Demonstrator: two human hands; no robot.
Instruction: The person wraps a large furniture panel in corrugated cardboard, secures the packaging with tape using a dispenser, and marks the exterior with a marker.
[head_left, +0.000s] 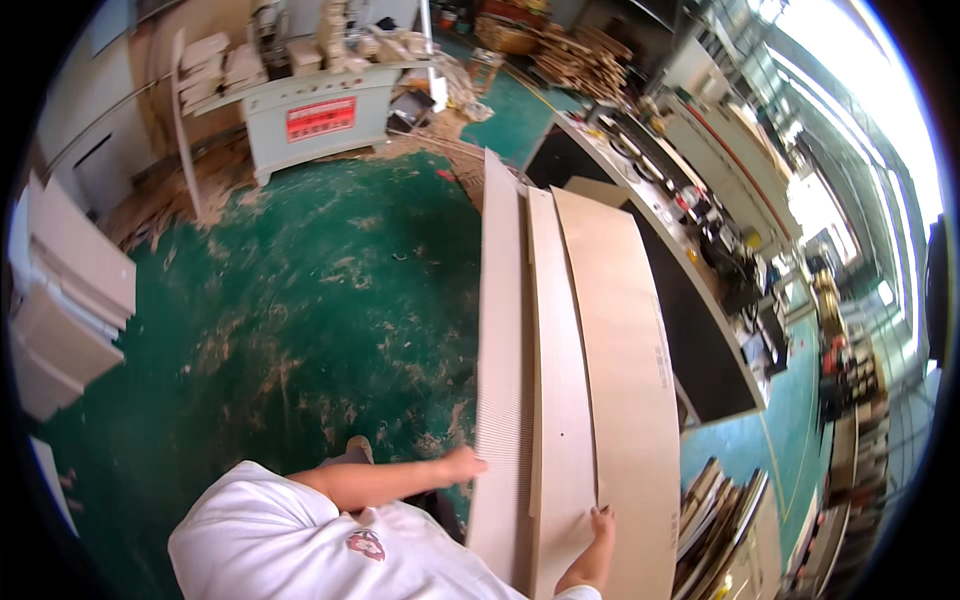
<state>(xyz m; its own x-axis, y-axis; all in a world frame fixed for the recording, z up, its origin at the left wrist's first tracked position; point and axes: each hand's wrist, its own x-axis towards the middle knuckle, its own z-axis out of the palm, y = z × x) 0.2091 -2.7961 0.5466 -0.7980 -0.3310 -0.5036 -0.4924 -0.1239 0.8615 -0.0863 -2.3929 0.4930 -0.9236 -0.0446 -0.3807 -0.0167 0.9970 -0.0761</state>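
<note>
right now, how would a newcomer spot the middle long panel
Start at the green floor, then look right. Between the finely ribbed left panel, beside the left hand, and the right panel, bearing printed marks, lies the middle panel. Unlike its neighbours, it shows one small dark dot.

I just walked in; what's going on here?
A person in a white top is working bare-handed. The left hand is at the left edge of a long, ribbed, beige sheet; whether it grips is unclear. The right hand is where a long, smooth, pale board meets a long, tan, cardboard-like sheet. These three run lengthwise side by side, with a cluttered, black-sided workbench to their right.
</note>
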